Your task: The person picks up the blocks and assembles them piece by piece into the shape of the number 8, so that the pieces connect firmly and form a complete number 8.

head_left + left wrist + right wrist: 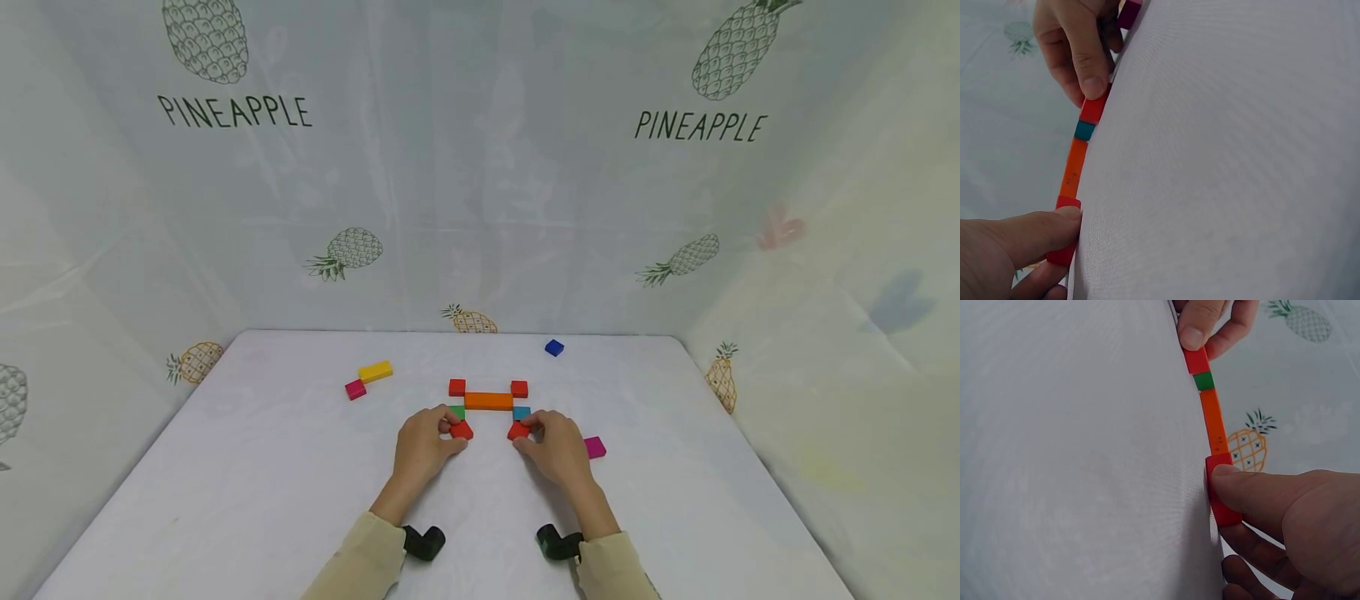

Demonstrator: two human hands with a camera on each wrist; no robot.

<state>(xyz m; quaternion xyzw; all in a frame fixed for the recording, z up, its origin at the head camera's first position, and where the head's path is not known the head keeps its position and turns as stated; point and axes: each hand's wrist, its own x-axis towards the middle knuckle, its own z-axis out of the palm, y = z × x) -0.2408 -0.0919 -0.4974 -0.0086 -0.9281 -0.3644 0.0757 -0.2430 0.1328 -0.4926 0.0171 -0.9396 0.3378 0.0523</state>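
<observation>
My left hand (423, 446) pinches a red block (462, 430) between thumb and fingers, right at a green block (457, 412). Opposite it, my right hand (557, 450) pinches a second red block (518, 430) close against a blue-green block (522, 412). Between the green and blue-green blocks, and a little farther back, lies a long orange block (489, 402). Small red blocks sit at its two far corners, one on the left (457, 387) and one on the right (519, 389). In the left wrist view, the thumb presses the near face of the held red block (1069, 203).
A yellow block (376, 371) and a pinkish-red block (356, 389) lie at the back left of the white table (262, 467). A dark blue block (554, 347) is near the back edge. Beside my right hand lies a magenta block (595, 447).
</observation>
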